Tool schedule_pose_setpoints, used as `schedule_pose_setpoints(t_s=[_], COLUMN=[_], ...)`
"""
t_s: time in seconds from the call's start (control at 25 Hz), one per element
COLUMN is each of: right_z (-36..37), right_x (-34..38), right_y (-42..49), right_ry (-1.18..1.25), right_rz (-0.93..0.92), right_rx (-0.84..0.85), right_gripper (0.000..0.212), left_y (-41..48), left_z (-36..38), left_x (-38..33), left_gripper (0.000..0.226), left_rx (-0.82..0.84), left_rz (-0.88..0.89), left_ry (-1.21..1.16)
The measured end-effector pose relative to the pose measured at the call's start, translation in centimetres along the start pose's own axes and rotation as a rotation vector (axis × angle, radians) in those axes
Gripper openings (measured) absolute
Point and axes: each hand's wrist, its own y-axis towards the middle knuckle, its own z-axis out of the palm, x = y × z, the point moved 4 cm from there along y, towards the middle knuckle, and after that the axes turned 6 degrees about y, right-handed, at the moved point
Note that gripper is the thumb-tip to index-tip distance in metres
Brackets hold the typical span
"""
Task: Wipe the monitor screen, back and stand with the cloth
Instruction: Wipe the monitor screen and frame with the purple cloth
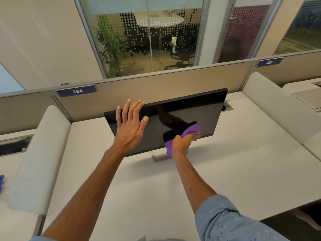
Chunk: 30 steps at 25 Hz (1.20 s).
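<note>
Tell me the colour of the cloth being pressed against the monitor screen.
Purple. The cloth shows best in the head view, held by the right hand on the dark screen.

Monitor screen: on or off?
Off, or at least blank: the flat black monitor screen shows no picture, only a reflection of the purple cloth that the right hand holds against it.

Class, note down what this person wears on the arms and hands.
The left hand and right hand are bare: no gloves, rings or watch show. A light blue sleeve with pale flecks is rolled up near the right elbow; both forearms are uncovered.
</note>
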Motion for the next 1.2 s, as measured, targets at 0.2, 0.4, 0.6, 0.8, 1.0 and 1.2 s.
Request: schedule_pose_setpoints(t_s=[0.2,0.4,0.6,0.8,1.0,1.2], right_z=[0.5,0.7,-1.6,-2.3,-2.2,-3.1], right_x=[8.9,9.6,7.9,-0.5,4.9,9.7], right_y=[-2.2,-4.3,0.4,4.3,1.1,3.3], right_ry=[-0.138,-0.304,-0.07,0.149,0.092,-0.038], right_rz=[-0.549,-0.94,-0.589,0.033,-0.253,-0.576], right_rx=[-0.126,0.038,-0.08,-0.029,-0.044,-0.138], right_gripper=[0.096,0.093,0.1,0.093,0.086,0.09], left_y=[0.2,0.0,0.0,-0.2,-0.2,-0.1], left_z=[0.1,0.1,0.0,0.1,0.3,0.5], left_x=[0.1,-0.1,-0.3,-0.4,-0.4,-0.5], left_gripper=[0.057,0.058,0.058,0.06,0.062,0.06], left_rx=[-0.004,-0.015,-0.011,-0.006,-0.021,-0.033], left_rz=[-0.012,-0.021,-0.019,-0.006,-0.001,-0.022], left_ry=[0.002,0.005,0.001,0.051,0.099,0.067])
